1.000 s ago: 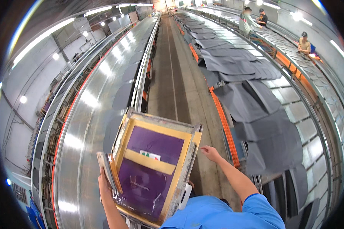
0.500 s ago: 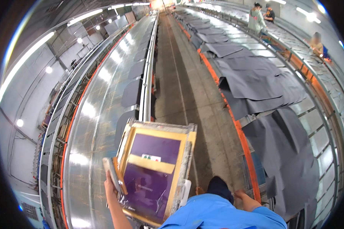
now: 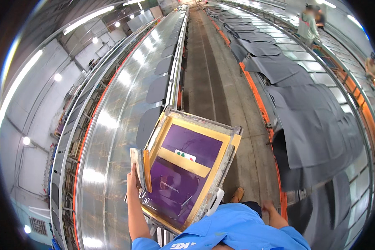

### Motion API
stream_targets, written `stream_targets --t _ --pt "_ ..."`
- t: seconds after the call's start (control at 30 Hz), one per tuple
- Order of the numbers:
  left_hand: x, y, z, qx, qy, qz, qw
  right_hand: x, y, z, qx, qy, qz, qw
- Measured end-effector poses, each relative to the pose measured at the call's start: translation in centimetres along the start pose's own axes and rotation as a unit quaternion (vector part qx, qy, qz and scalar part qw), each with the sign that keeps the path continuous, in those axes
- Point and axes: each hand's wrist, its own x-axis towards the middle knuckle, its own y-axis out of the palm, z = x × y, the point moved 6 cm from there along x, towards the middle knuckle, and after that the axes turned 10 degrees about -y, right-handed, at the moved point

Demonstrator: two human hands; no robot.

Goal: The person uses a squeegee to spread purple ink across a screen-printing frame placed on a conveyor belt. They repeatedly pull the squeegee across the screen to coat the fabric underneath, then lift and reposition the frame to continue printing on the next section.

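Observation:
A screen printing frame leans tilted in front of me, by the edge of the long left table. Its purple mesh is bordered with yellow tape, and a yellow strip crosses it. Wet-looking dark gloss lies on the lower mesh. My left hand is closed around a squeegee with a pale handle and an orange-brown edge, at the frame's left side. My right hand hangs low at my right, near the orange rail. It is smeared by motion, so its fingers cannot be made out.
A shiny long table runs along the left, with dark rounded pieces along its inner edge. Grey sheets drape over the right table. Between them lies a concrete aisle. People stand farther off at the right.
The frame, the squeegee and my left hand have shifted right and up in view, and the frame is turned more clockwise. The view has moved along the aisle; a brown shoe now shows.

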Motion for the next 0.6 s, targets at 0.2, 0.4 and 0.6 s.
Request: stream_targets --t 0.2,0.4,0.6 --pt "2.6 2.3 -4.2 -0.025 -0.046 -0.04 0.998 19.5 -28.9 38.0 0.107 -0.326 -0.097 0.934" --pt "7.3 4.2 -8.4 -0.07 -0.043 -0.084 0.993 31.8 -38.0 51.9 0.22 -0.345 -0.114 0.905" --pt "21.3 10.4 -16.7 -0.086 -0.026 -0.053 0.995 41.9 -30.9 39.8 0.14 -0.161 -0.153 0.965"
